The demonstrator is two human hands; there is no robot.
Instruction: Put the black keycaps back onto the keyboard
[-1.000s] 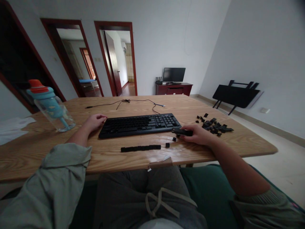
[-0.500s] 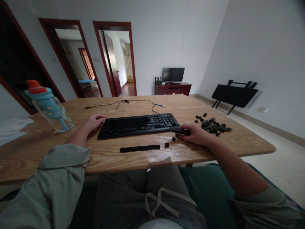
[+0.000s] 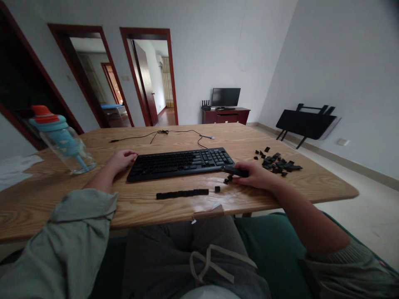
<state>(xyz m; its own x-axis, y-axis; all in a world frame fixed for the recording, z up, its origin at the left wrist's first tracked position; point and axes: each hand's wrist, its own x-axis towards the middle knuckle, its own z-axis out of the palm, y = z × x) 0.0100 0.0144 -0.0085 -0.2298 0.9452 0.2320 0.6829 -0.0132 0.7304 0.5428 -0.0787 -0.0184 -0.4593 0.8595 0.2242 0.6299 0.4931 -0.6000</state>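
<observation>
The black keyboard (image 3: 181,164) lies flat on the wooden table. At its upper left corner is my left hand (image 3: 122,160), fingers curled together with the fingertips against the keyboard's edge. My right hand (image 3: 254,175) grips a slim black tool (image 3: 235,170), its tip by the keyboard's lower right corner; the tool's exact kind is unclear. Just under that hand are two loose black keycaps (image 3: 226,181). A straight row of keycaps (image 3: 182,194) lies in front of the keyboard, with a single keycap (image 3: 217,189) to its right. A scattered pile of keycaps (image 3: 277,163) lies beyond my right hand.
A clear bottle with a red and blue lid (image 3: 64,139) stands at the left, near white tissues (image 3: 18,168). A black cable (image 3: 162,131) stretches across the table behind the keyboard. The table's front edge (image 3: 140,220) runs close to my lap.
The keycap by my right hand has shifted slightly down and left, closer to the loose one in front of it. Both hands stay almost still; the view has drifted slightly.
</observation>
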